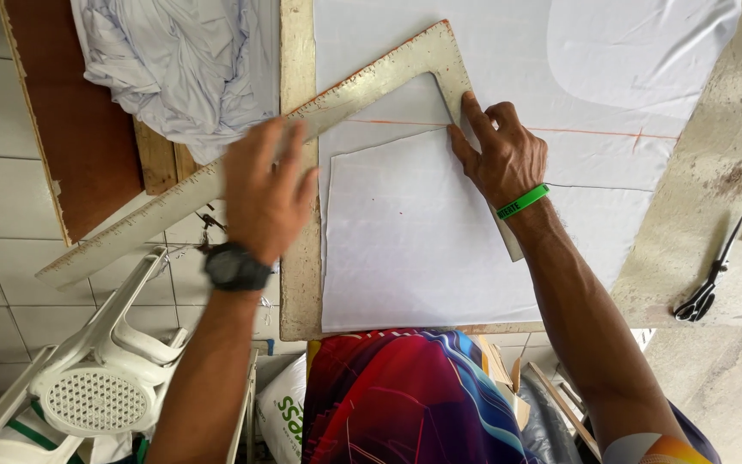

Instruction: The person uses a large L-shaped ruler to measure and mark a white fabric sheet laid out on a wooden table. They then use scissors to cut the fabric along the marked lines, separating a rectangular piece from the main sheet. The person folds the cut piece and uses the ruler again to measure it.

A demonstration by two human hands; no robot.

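Observation:
A large worn L-shaped square ruler lies across white fabric spread on a table. My left hand, with a black watch on the wrist, hovers flat and blurred over the ruler's long arm near the table's left edge. My right hand, with a green wristband, presses its fingers on the ruler's short arm near the corner. A cut white fabric piece lies under the ruler's angle, and an orange line runs across the cloth.
Black scissors rest on the table at the right. A crumpled pale cloth lies on a brown board at upper left. A white plastic chair stands on the tiled floor at lower left.

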